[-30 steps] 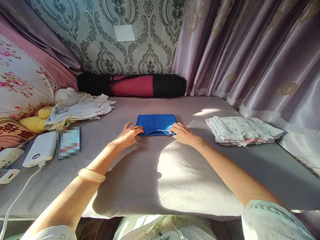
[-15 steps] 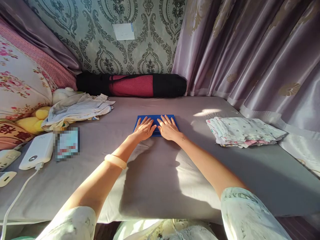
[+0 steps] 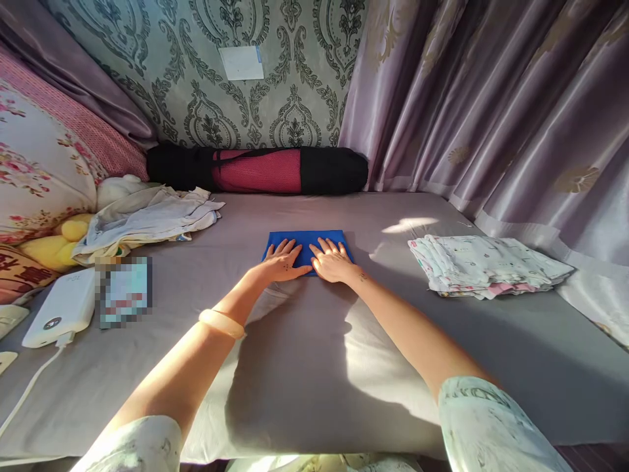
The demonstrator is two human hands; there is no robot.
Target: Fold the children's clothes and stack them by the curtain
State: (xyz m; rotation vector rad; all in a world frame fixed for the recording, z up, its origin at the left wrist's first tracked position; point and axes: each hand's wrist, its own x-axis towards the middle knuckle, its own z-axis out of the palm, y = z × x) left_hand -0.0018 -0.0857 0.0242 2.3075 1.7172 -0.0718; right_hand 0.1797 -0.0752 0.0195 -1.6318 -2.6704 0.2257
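Note:
A flat blue rectangle of what looks like folded cloth [image 3: 305,238] lies in the middle of the grey-covered surface [image 3: 295,367]. My left hand [image 3: 285,261] rests palm down on its left part, fingers spread. On the right part lies my right hand [image 3: 332,259], also flat with fingers apart. The two thumbs nearly meet near the cloth's front edge. A pale bangle [image 3: 222,323] circles my left wrist. Both hands hide part of the blue cloth.
Folded patterned cloths [image 3: 486,265] are stacked at the right. Left are a white power bank [image 3: 61,308] with a cable, a blurred-out item [image 3: 126,293], crumpled cloths [image 3: 152,219] and a yellow plush [image 3: 54,249]. A black and red rolled bag [image 3: 255,170] lies along the wall.
My hands have slid slightly toward me over the blue cloth, and more of its far part shows. The whole view has shifted a little.

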